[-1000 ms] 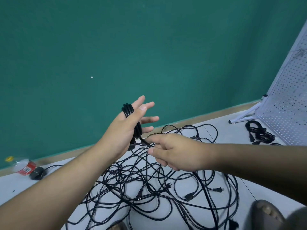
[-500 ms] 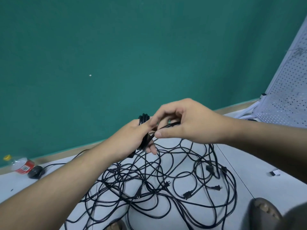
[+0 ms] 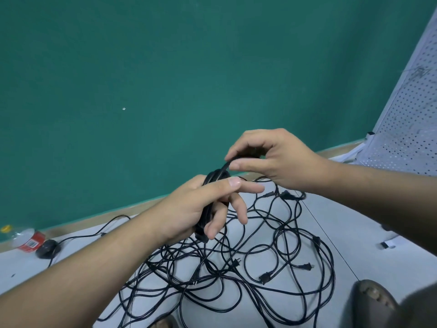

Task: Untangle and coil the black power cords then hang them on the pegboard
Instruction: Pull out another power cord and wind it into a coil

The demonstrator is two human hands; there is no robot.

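The coil (image 3: 214,179) of black cord wraps the left hand (image 3: 201,209), pinned under its thumb (fingers loosely splayed). Just above, the right hand (image 3: 272,162) pinches the free strand (image 3: 226,165). Below the 2 hands, the tangle (image 3: 260,263) covers the floor (image 3: 354,221); the pegboard (image 3: 406,129) stands right.

A loose tangle of black power cords (image 3: 236,268) has smooth, rubbery plastic sheaths with a faint sheen. The plugs (image 3: 266,278) among them are moulded black plastic, some with small bare metal prongs. Just above the tangle, a coiled cord (image 3: 214,181) shows the same slick black sheath. Under the tangle, the floor (image 3: 354,221) is pale grey, smooth and matt. Behind the tangle, the wall (image 3: 165,67) is flat matt green, edged at its foot by a tan, wood-like skirting strip (image 3: 94,221). Right of the tangle, the pegboard (image 3: 406,129) looks like white, matt perforated sheet. Far left of the tangle, a clear glossy plastic bottle (image 3: 20,235) with a red label (image 3: 30,242) lies beside a black plastic mouse (image 3: 47,248).
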